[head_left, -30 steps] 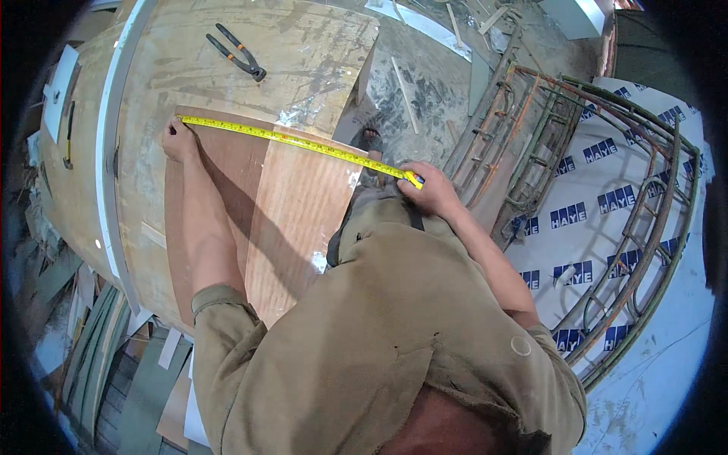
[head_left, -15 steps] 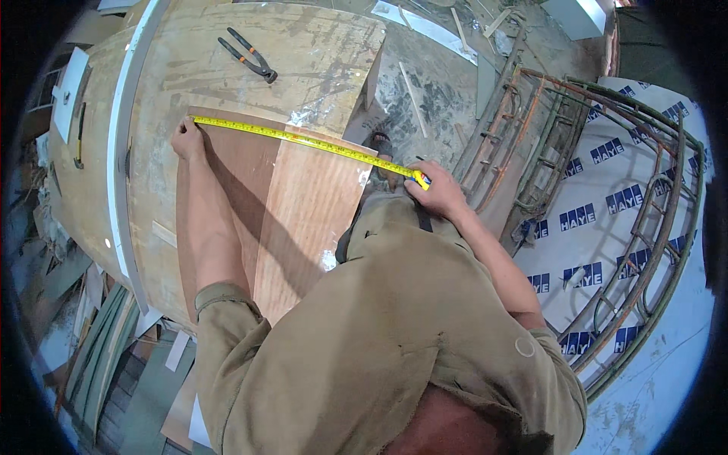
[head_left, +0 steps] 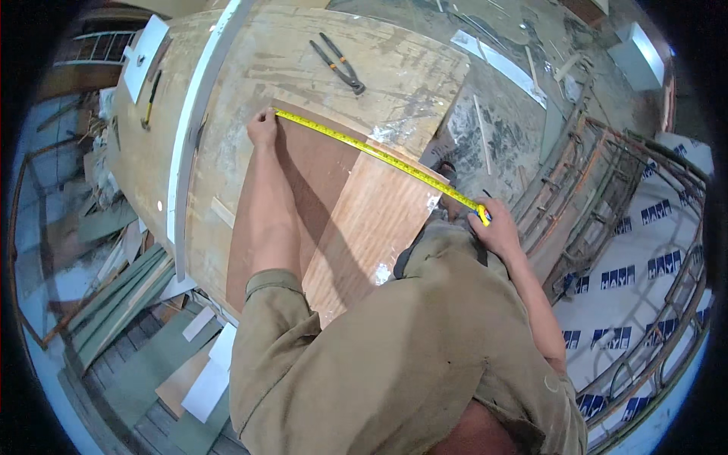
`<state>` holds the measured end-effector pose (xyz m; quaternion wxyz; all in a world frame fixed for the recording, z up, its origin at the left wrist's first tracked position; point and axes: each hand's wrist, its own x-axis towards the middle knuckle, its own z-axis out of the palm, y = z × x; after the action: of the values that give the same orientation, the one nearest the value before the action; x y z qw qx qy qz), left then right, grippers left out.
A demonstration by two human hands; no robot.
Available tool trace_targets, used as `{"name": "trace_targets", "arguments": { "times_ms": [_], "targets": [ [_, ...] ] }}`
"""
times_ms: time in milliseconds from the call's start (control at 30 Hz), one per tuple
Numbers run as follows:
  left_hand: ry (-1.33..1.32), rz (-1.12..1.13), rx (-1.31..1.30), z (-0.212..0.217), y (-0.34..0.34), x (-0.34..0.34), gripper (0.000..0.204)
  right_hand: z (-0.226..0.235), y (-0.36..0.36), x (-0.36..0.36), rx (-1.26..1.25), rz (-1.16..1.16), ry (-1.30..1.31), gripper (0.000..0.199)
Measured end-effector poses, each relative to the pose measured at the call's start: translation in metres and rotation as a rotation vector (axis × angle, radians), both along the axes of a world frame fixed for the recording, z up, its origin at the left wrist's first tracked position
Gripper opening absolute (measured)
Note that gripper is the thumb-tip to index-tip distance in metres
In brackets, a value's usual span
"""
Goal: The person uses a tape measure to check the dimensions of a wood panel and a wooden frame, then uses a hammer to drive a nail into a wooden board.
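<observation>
A yellow tape measure [head_left: 371, 153] is stretched along the far edge of a wooden panel. The panel's left part is a dark brown sheet [head_left: 315, 163], its right part a lighter wood-grain board [head_left: 379, 208]. At the panel's far left corner my left hand [head_left: 263, 129] pinches the end of the blade. My right hand [head_left: 497, 227] grips the tape's case past the panel's right edge; the fingers cover most of the case. Beyond the blade, pincers [head_left: 340, 67] with black and orange handles lie on the worktable [head_left: 280, 53].
A long white metal strip [head_left: 199, 106] crosses the table on the left, with a hammer [head_left: 152, 98] beyond it. Metal frames [head_left: 576, 189] stand at right beside printed white sheeting [head_left: 629, 280]. Board offcuts [head_left: 144, 364] lie at lower left; debris [head_left: 531, 61] litters the floor at far right.
The whole view has swung, so the table, panel and hands appear further right. The tape remains stretched between both hands along the same edge, and the pincers still lie on the table.
</observation>
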<state>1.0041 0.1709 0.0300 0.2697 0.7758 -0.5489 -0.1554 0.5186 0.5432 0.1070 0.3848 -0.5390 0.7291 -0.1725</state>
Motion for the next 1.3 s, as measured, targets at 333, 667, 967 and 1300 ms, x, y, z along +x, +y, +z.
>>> {"name": "trace_targets", "arguments": {
  "times_ms": [333, 667, 967, 1300],
  "targets": [
    [0.115, -0.097, -0.076, -0.012, -0.015, 0.036, 0.035, 0.004, -0.007, 0.005, -0.016, -0.018, -0.051, 0.040],
    [0.016, -0.072, -0.038, -0.004, 0.000, 0.022, 0.037, 0.006, -0.004, 0.002, -0.005, -0.010, -0.081, 0.043],
    [0.095, -0.017, -0.076, -0.004, 0.000, 0.019, 0.031, -0.005, -0.011, 0.005, -0.025, 0.018, -0.054, 0.041],
    [-0.020, 0.012, -0.062, 0.011, 0.009, -0.013, 0.032, 0.002, -0.004, 0.000, -0.057, 0.029, -0.048, 0.037]
  ]
}}
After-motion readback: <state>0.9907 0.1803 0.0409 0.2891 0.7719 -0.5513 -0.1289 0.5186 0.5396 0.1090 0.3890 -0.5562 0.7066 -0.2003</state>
